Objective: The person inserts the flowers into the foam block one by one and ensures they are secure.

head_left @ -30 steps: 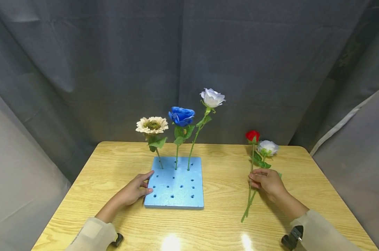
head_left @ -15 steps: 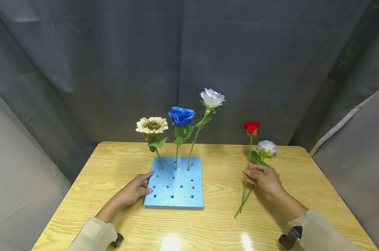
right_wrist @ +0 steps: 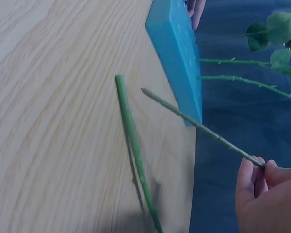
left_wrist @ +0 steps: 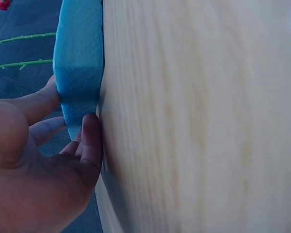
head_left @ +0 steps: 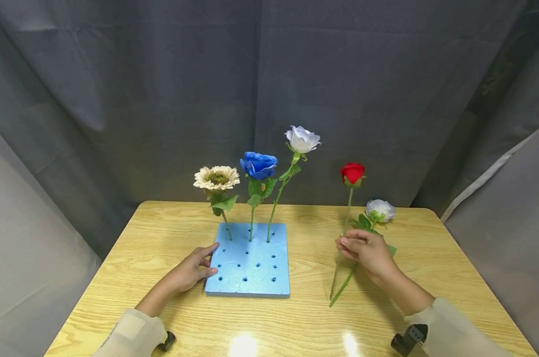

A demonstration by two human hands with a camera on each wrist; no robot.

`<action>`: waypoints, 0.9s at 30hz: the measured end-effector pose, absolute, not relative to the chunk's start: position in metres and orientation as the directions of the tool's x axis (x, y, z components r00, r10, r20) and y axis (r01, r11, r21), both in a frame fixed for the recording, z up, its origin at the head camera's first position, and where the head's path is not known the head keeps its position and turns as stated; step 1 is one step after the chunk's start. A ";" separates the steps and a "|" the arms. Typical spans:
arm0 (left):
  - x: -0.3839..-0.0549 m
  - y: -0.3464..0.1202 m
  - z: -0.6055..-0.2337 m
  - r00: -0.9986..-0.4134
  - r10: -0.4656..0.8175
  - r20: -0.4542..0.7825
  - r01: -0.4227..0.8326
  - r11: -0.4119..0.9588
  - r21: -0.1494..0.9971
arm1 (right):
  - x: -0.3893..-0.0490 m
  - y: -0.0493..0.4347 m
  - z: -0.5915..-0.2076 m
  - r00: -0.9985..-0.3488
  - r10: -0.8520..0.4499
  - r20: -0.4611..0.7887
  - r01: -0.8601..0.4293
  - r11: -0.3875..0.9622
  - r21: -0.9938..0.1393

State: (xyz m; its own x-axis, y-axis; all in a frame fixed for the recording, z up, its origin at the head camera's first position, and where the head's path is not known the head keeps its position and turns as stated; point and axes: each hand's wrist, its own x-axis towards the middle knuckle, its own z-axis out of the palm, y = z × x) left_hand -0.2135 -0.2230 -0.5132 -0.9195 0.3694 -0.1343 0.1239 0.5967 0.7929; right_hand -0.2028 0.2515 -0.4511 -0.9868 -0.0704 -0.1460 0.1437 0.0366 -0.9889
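Observation:
My left hand [head_left: 191, 270] holds the left edge of a light blue foam block [head_left: 259, 283] pierced with holes, its fingertips [left_wrist: 90, 128] against the block's side in the left wrist view. Three artificial flowers stand in the block's far part: a cream sunflower [head_left: 216, 178], a blue rose [head_left: 258, 166] and a tall white rose [head_left: 302, 139]. To the right, my right hand [head_left: 371, 252] pinches a red rose [head_left: 352, 174] by its stem [right_wrist: 208, 132], bloom upward, the stem's lower end raised off the table. Beneath that hand another white rose [head_left: 380, 210] lies flat, partly hidden.
The wooden table [head_left: 309, 317] carries everything. Grey curtains [head_left: 184, 99] hang right behind its far edge and at both sides. The lying rose's green stem [right_wrist: 136, 145] points toward the near side of the table, right of the block.
The right hand has moved slightly left and lifted the red rose, which now stands more upright and apart from the lying white rose. The left hand and the block have stayed put.

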 end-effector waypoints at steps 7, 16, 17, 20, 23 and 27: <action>-0.213 -0.223 -0.513 -0.920 0.367 -0.136 0.123 0.600 0.790 | -0.199 0.240 -0.444 -0.992 -0.083 -0.094 0.093 0.019 -0.996; -0.214 -0.223 -0.514 -0.917 0.376 -0.133 0.130 0.597 0.792 | -0.202 0.222 -0.437 -0.995 -0.090 -0.033 0.031 0.020 -0.999; -0.214 -0.223 -0.513 -0.917 0.377 -0.133 0.129 0.596 0.793 | -0.202 0.220 -0.436 -0.996 -0.091 -0.027 0.025 0.019 -1.000; -0.214 -0.223 -0.513 -0.916 0.378 -0.132 0.131 0.595 0.793 | -0.202 0.212 -0.432 -0.996 -0.091 -0.010 0.008 0.024 -1.000; -0.214 -0.223 -0.513 -0.915 0.382 -0.130 0.134 0.593 0.794 | -0.203 0.205 -0.428 -0.996 -0.090 0.001 -0.004 0.029 -1.000; -0.214 -0.223 -0.513 -0.915 0.383 -0.129 0.137 0.596 0.791 | -0.205 0.196 -0.425 -0.994 -0.106 0.024 -0.026 0.019 -0.999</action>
State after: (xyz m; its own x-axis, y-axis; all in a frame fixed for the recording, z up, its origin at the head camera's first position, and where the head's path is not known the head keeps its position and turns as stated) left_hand -0.2136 -0.2232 -0.5130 -0.9147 0.3827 -0.1295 0.1372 0.5957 0.7914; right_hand -0.2053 0.1955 -0.4247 -0.9941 -0.1061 0.0242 -0.0264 0.0192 -0.9995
